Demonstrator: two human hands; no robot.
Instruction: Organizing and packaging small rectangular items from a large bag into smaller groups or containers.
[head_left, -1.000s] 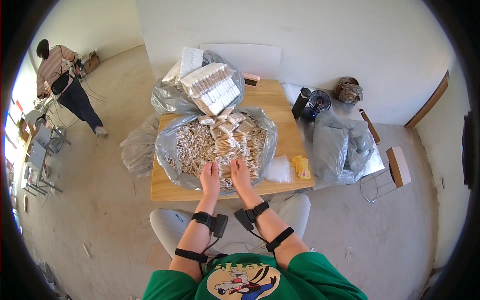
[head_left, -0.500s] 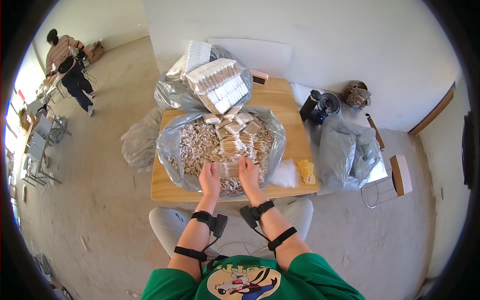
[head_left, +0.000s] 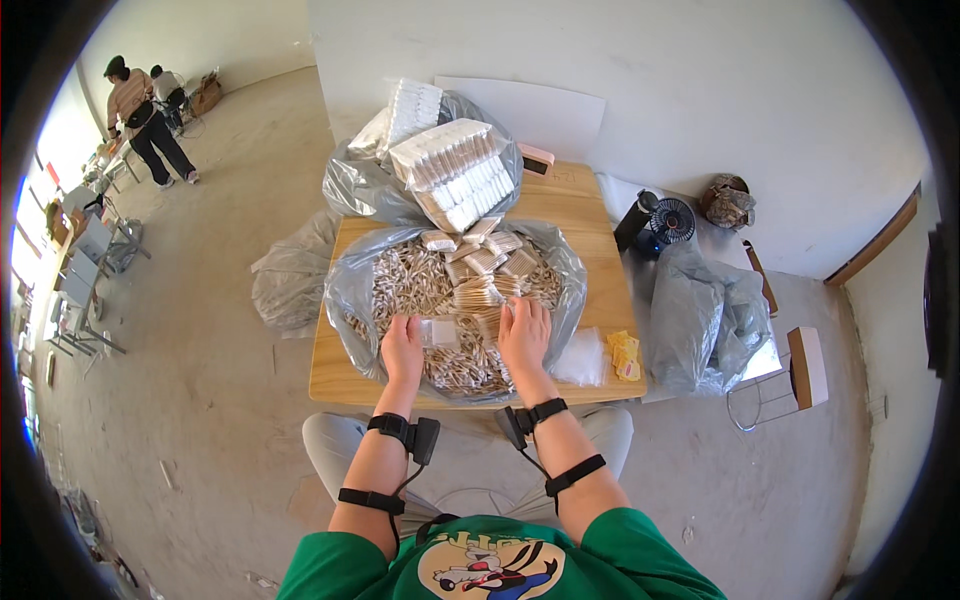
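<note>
From my remote seat I see both hands down in the large clear plastic bag (head_left: 345, 290) that lies open on the light wooden table (head_left: 335, 375), its mouth spread wide toward me. My left hand (head_left: 402, 348) rests palm down on the heap of small pale wooden sticks (head_left: 405, 285), fingers loosely together and pointing away from me; just beside its thumb lies a small clear packet (head_left: 441, 333), and I cannot tell whether the hand pinches it or only touches it. My right hand (head_left: 524, 333) also lies flat, fingers slightly spread, on the bundled packets of sticks (head_left: 487, 262) at the middle of the bag. The loose sticks lie every way, with no common direction; they are far too many to count. The bundles near the far rim mostly have their long axes running across the table, and I make out roughly eight, though the edges blur. Behind this bag stands a second clear bag (head_left: 350, 185) holding two white stacks of packed bundles (head_left: 455, 172), their long sides slanting toward the far left. On the table's right edge lie a flat clear pouch (head_left: 582, 358) and a small yellow packet (head_left: 625, 355). Two people (head_left: 140, 115) stand well apart at the far left.
</note>
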